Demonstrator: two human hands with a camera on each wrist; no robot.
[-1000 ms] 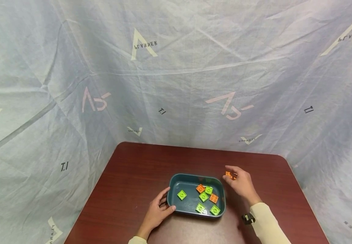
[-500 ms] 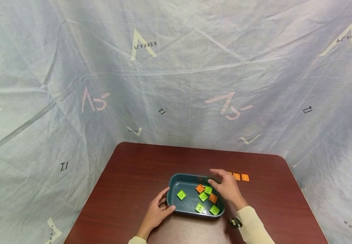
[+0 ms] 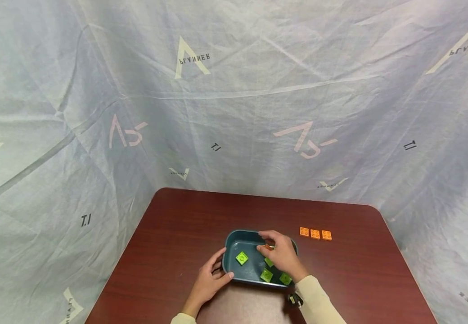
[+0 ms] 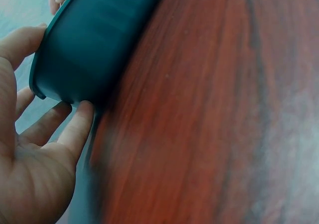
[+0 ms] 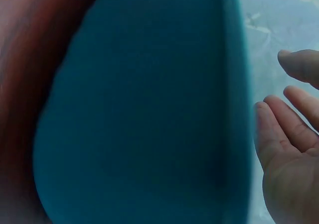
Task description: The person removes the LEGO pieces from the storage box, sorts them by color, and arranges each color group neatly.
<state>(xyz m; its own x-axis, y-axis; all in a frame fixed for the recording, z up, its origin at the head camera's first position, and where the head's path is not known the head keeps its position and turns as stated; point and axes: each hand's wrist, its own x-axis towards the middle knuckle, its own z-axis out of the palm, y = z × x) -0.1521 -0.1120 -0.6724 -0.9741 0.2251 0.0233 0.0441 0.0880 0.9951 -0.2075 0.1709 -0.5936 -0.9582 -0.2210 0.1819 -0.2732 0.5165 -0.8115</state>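
Note:
A dark teal tray [image 3: 244, 232] stands on the table. My left hand [image 3: 206, 283] grips its left end, thumb and fingers spread around the wall [image 4: 84, 50]. Over the tray's right half is my right hand [image 3: 283, 255], thumb and fingers apart above an orange building brick [image 3: 269, 247] that is partly hidden. In the right wrist view, this hand [image 5: 294, 149] shows nothing between its fingers. Several green bricks lie in the tray: one green brick [image 3: 241, 258] at the left, another green brick [image 3: 266, 275] near the front. The hand covers other bricks.
Three orange bricks [image 3: 315, 234] lie in a row on the dark red table [image 3: 201, 211], right of the tray. Light printed cloth [image 3: 234, 112] hangs behind and on both sides. A dark wrist device [image 3: 296, 299] sits on the right wrist.
My right hand has let go of an orange brick at the row's left end, then moved left and down into the tray. The left hand stays on the tray.

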